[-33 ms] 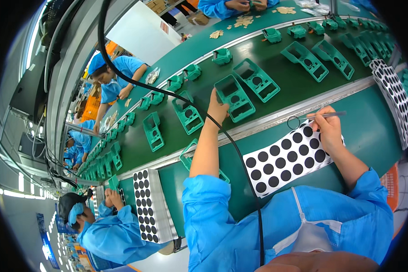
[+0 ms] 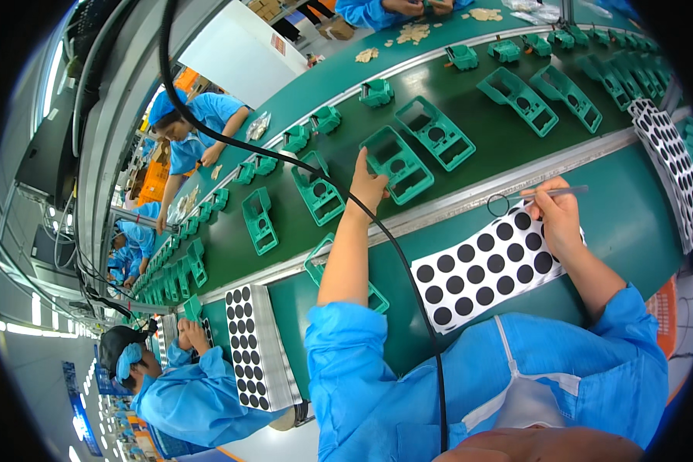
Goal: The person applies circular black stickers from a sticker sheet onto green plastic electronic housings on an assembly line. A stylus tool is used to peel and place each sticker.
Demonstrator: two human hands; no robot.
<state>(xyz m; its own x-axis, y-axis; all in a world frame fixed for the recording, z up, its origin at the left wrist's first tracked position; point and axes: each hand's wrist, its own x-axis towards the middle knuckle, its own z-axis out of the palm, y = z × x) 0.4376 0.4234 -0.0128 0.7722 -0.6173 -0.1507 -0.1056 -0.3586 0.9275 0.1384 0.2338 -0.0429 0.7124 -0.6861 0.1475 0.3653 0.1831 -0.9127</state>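
My left hand [image 2: 368, 185] reaches over the dark green belt to a green plastic housing [image 2: 414, 192]. Its index finger lies along the housing's left wall and the thumb is at the near left corner, gripping that edge. A second, similar housing [image 2: 456, 155] lies just beyond to the right. In my right hand [image 2: 558, 212] is a pair of tweezers [image 2: 576, 189], pinched between the fingers. A thin black ring [image 2: 498, 205] is at the tweezers' left tip, over a white sheet with black round pads [image 2: 475, 274] that lies on the bench below this hand.
A black cable [image 2: 396, 242] hangs across the view, over my left wrist. More green housings [image 2: 260, 221] and small green parts [image 2: 376, 93] line the belt. Stacks of dotted sheets stand left [image 2: 256, 346] and far right [image 2: 664, 154]. Co-workers [image 2: 196, 385] sit along the line.
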